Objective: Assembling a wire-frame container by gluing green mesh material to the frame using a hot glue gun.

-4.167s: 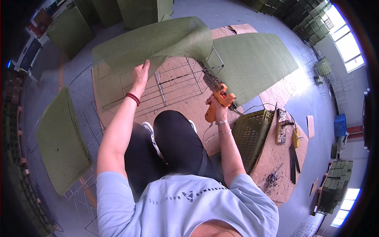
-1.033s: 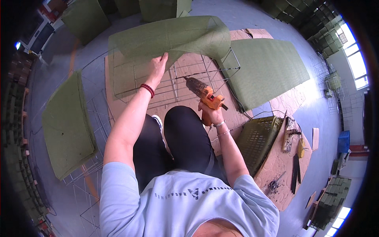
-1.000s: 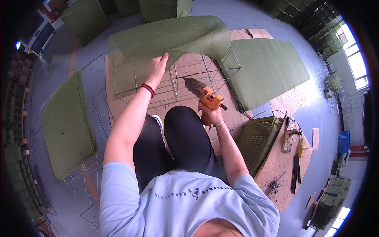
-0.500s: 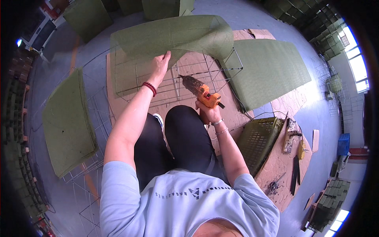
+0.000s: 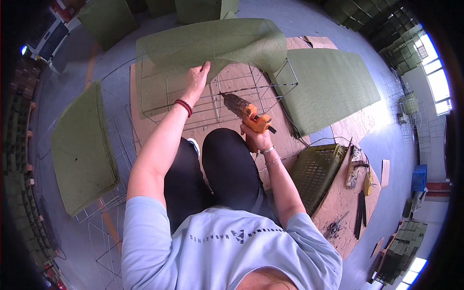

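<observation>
My left hand (image 5: 197, 81) is closed on the near edge of a green mesh sheet (image 5: 193, 41), lifting it in a curl. Beneath that sheet lies a wire frame (image 5: 217, 106) with a dark line of what looks like glue along one of its wires (image 5: 258, 87). In my right hand (image 5: 257, 138) is an orange glue gun (image 5: 249, 112), its blackened nozzle end pointing away to the left. The nozzle tip is by the wire frame, near the left end of the dark line; whether it touches cannot be made out.
Cardboard (image 5: 193, 123) lies under the frame. A second green sheet (image 5: 328, 89) is to the right, and a stack of green sheets (image 5: 84, 150) rests on wire frames at left. Near my right arm stand a plastic crate (image 5: 316, 169) and black sticks (image 5: 361, 215) on cardboard. A cord trails behind the gun.
Hardly anything differs. The glue gun's tip has shifted very slightly, while my left hand keeps its hold on the mesh sheet.
</observation>
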Available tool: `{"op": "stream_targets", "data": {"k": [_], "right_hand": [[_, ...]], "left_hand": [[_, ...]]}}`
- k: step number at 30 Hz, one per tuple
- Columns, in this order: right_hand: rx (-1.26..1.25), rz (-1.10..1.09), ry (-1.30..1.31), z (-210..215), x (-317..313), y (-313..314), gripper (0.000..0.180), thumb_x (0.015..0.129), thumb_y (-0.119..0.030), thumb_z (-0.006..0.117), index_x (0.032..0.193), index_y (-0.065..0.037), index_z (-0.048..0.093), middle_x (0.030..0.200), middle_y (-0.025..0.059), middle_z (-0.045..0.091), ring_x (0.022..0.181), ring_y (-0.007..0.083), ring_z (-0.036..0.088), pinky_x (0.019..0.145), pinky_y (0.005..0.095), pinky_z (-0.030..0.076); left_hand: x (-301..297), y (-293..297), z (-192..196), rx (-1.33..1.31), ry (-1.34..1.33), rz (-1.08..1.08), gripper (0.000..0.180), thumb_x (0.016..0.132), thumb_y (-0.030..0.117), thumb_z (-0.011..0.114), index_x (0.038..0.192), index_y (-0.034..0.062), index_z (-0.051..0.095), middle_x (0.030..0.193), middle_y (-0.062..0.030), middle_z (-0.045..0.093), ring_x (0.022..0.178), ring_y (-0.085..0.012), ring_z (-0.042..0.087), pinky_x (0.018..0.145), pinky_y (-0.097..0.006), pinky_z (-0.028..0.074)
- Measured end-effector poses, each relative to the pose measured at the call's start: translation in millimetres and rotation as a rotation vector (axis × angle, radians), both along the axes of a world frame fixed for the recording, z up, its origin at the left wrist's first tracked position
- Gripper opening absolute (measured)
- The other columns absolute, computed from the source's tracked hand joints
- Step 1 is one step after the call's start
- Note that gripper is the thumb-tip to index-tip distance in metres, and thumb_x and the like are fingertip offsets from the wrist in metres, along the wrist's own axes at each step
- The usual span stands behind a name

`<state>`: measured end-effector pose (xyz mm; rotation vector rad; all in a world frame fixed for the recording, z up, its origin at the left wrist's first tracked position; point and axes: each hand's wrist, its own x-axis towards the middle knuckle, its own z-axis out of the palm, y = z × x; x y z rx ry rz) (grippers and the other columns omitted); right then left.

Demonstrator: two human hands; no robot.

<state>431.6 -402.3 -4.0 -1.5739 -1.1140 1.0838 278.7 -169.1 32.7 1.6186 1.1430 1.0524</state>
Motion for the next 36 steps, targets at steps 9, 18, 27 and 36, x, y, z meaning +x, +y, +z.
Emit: {"op": "stream_targets", "data": {"k": [9,18,27,36], "right_hand": [[0.235,0.131,-0.307,-5.8,-0.9,-2.8,0.022,0.083,-0.029,0.056,0.097,-0.013,0.059,0.084,0.0043,0.059,0.081,0.0202,0.059,0.068,0.0289,0.045],[0.094,0.210,-0.334,12.8,-7.4,-3.6,0.027,0.079,-0.015,0.058,0.106,-0.019,0.059,0.099,0.0094,0.059,0.088,0.0289,0.057,0.075,0.0349,0.047],[0.041,0.179,-0.415,13.2,-11.5,0.3,0.024,0.082,-0.027,0.058,0.102,-0.014,0.062,0.096,0.0118,0.060,0.088,0.0258,0.058,0.075,0.0335,0.046],[0.181,0.117,-0.317,-6.7,-14.9,10.2,0.035,0.073,-0.031,0.068,0.090,-0.001,0.060,0.084,0.0123,0.061,0.079,0.0278,0.058,0.070,0.0354,0.045]], "left_hand": [[-0.9,1.3,-0.1,-0.006,0.010,-0.006,0.061,0.084,0.051,0.050,0.052,0.0004,0.039,0.047,-0.0015,0.029,0.050,-0.0109,0.029,0.045,-0.034,0.023],[-0.4,-7.5,11.6,-0.043,-0.006,-0.016,0.060,0.085,0.049,0.051,0.051,0.0015,0.039,0.047,0.0006,0.031,0.049,-0.0103,0.029,0.045,-0.033,0.023],[-2.6,0.4,2.7,-0.030,0.000,-0.023,0.059,0.085,0.050,0.050,0.051,0.0032,0.037,0.046,0.0009,0.030,0.048,-0.0099,0.029,0.044,-0.032,0.023],[-1.8,-2.2,4.2,0.003,0.013,0.000,0.059,0.085,0.050,0.050,0.052,0.0021,0.038,0.047,-0.0008,0.030,0.049,-0.0111,0.030,0.045,-0.034,0.024]]}}
